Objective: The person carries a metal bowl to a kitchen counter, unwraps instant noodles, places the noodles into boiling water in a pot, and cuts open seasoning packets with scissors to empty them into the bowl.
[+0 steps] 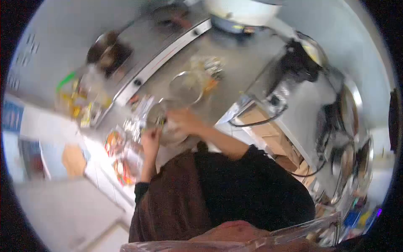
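Both hands are over the grey worktop near its front edge. My left hand (151, 139) has its fingers closed in a pinch beside a round metal-rimmed bowl (156, 112); what it holds is too small to name. My right hand (183, 120) reaches in from the right, over the bowl's right side, its fingers smeared by motion. Just beyond my hands lies a second round metal-rimmed bowl (186, 88). Farther back sits a blurred heap of clear and orange packets (212, 69).
A large white pot (243, 13) stands at the back. Plastic bags of yellow items (82, 98) are at the left. Colourful packets (124, 170) lie by the front left edge. A black cable (258, 123) hangs at right, near an open cardboard box (266, 128).
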Demonstrator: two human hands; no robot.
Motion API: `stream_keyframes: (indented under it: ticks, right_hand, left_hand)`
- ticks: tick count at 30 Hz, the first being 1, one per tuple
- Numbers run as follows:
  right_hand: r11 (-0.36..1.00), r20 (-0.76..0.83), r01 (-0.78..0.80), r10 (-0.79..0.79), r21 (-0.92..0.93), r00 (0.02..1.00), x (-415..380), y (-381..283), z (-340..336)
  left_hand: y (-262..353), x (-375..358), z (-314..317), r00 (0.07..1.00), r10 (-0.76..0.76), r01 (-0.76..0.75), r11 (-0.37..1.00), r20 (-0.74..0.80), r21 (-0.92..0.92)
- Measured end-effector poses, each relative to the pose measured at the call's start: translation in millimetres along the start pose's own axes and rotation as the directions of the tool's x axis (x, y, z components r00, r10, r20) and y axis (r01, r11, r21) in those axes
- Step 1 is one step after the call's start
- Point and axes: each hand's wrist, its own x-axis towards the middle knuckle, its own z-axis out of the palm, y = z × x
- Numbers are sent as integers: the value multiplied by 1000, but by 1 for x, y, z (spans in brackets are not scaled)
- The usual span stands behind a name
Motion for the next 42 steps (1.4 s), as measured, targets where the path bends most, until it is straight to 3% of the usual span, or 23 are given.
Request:
stream_keyframes:
  ticks: [1,3,4,5,6,7,9,11,15,19,21,24,27,29,30,32,34,38,40,41,42]
  right_hand:
    - [975,249,-130,174,-182,953,-4,33,26]
    - [911,250,-356,401,-206,881,18,-19,-16]
    - [946,210,-285,314,-156,926,7,1,-3]
    - [970,157,-217,232,-111,960,0,22,18]
    - [979,230,-161,186,-123,955,9,22,39]
    - [980,277,-122,162,-157,947,14,27,50]
    - [968,364,32,62,-247,930,29,34,64]
    - [905,449,256,-82,-340,889,44,37,78]
    - [839,511,347,-98,-420,854,56,40,82]
    - [825,558,370,-82,-427,826,61,34,61]
    - [828,551,333,-35,-451,834,59,27,48]
    - [822,525,264,50,-505,850,47,14,39]
    - [818,485,207,98,-536,869,38,4,33]
    - [798,419,124,172,-590,891,32,-13,22]
    - [768,364,78,210,-636,907,30,-23,16]
    - [793,366,133,120,-595,923,11,21,50]
    - [801,296,-48,276,-597,915,12,15,55]
    - [863,378,-35,258,-504,889,13,4,38]
    - [891,406,-37,242,-452,881,14,3,37]
    - [916,370,-122,272,-381,888,13,5,39]
    - [932,338,-202,303,-301,891,11,8,43]
  left_hand:
    - [-11,-2,-11,993,-118,118,993,-18,27]
    - [-29,-2,-41,956,-271,273,962,-109,-2]
    - [-47,-5,-52,949,-275,279,960,-155,3]
    - [-62,-6,-69,919,-352,324,932,-181,-165]
    - [-77,-8,-86,881,-425,346,878,-206,-331]
    - [-87,-10,-97,830,-542,513,834,-130,-204]
    - [-105,-16,-102,818,-558,542,829,-139,-140]
    - [-123,-23,-99,858,-482,498,865,-179,62]
    - [-115,-28,-88,885,-260,415,817,-385,402]
    - [-69,-22,-71,946,-47,160,929,-322,333]
    - [-52,-14,-48,998,-45,50,985,-36,166]
    - [-11,-3,-21,992,94,-105,984,84,146]
    - [-27,1,23,952,158,-213,957,260,197]
    - [-2,13,11,914,14,-155,935,405,320]
    - [-3,13,14,922,48,-172,940,385,294]
    - [-9,14,19,921,65,-175,949,383,261]
    - [0,14,18,915,76,-182,954,396,237]
    - [4,13,15,922,167,-203,977,350,67]
    - [-12,16,24,905,194,-267,952,378,149]
    - [-15,19,29,899,201,-293,937,390,191]
    - [3,24,20,883,55,-225,921,466,319]
